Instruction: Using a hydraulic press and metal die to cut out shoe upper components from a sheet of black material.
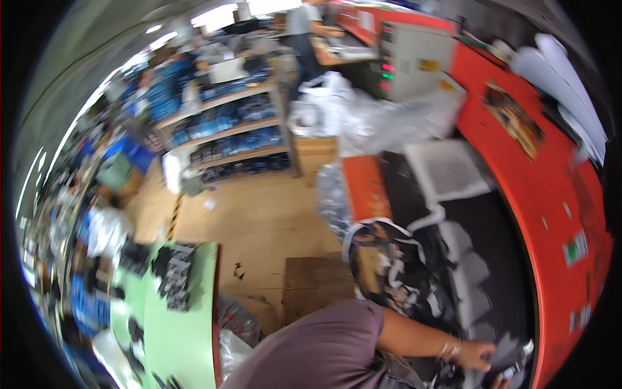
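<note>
My left arm, in a purple sleeve, reaches across the bottom to the lower right, with a bracelet at the wrist. My left hand (476,355) is at the edge of a pile of grey cut pieces (512,356). Its fingers look curled; blur hides what lies in them. Only a little of my right hand (500,382) shows at the lower edge, beside the same pile, its fingers mostly cut off. Flat grey pieces (470,272) lie in an overlapping row on the black work surface (499,240). Left of them sits a heap of black and white scraps (408,272).
A red machine frame (518,181) curves along the right, with a grey control box (414,61) behind. Clear plastic bags (389,117) lie beyond the surface. A green table (175,343) bears black pieces (178,275). Shelves (233,129) hold blue stacks; another person (304,32) stands far off.
</note>
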`<state>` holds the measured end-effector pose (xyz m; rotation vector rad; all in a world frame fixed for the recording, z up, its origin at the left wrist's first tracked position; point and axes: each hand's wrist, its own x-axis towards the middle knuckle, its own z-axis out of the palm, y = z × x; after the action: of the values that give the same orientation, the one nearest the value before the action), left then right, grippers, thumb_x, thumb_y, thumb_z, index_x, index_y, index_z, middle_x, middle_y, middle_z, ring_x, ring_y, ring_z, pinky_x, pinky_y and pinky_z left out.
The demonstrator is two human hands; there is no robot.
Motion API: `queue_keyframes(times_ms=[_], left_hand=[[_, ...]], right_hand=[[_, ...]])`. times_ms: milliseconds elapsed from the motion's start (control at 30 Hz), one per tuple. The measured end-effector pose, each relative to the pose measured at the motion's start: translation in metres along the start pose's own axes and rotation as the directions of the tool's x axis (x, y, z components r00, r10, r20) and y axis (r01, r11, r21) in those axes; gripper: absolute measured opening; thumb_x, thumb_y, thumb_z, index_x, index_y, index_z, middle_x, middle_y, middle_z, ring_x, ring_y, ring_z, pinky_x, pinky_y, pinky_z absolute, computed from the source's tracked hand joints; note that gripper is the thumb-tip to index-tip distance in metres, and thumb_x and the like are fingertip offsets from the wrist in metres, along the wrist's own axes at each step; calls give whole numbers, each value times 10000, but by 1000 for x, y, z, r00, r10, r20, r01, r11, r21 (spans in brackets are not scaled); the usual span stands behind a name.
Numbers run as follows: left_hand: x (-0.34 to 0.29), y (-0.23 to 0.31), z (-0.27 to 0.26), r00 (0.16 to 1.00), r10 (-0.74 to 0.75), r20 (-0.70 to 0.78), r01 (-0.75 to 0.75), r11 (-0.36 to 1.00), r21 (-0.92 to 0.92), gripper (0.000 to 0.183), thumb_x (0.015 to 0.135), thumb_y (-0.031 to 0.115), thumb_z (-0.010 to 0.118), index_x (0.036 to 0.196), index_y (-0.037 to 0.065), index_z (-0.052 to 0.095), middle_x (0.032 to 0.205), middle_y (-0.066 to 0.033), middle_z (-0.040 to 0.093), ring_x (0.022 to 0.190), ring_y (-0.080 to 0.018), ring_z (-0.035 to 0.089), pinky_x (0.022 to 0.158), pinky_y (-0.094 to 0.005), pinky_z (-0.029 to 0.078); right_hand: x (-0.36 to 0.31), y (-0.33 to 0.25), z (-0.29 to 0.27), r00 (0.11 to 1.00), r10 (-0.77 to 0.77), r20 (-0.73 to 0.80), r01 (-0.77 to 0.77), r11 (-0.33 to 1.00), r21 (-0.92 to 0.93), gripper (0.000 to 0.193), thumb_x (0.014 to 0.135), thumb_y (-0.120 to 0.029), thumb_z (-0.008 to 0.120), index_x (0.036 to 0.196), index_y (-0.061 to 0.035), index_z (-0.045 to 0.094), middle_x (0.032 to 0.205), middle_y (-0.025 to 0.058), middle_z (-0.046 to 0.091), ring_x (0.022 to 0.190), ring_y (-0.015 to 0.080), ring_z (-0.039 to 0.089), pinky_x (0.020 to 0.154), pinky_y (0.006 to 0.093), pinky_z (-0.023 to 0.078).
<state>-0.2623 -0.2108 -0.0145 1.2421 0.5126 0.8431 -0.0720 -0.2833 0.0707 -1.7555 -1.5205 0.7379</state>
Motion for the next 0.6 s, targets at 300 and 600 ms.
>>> queue_keyframes(times_ms=[300, 600], left_hand=[[-17, 51, -110, 954, 279, -106, -139, 729, 670, 639, 807, 63, 676, 1390, 53, 414, 1314, -192, 527, 1160, -306, 570, 952, -340, 475], [104, 12, -134, 859, -497, 122, 110, 412, 904, 488, 918, 458, 503, 994, -9, 621, 854, -252, 658, 808, -430, 637, 757, -477, 505]], right_hand=[[82, -26, 125, 872, -108, 478, -438, 263, 860, 715, 841, -546, 605, 1318, -39, 442, 1161, 174, 600, 1098, 346, 582, 899, 503, 485], [233, 48, -6, 980, -87, 180, 111, 985, -131, 282, 810, -227, 699, 963, -3, 621, 928, 186, 601, 930, 317, 565, 821, 404, 444]])
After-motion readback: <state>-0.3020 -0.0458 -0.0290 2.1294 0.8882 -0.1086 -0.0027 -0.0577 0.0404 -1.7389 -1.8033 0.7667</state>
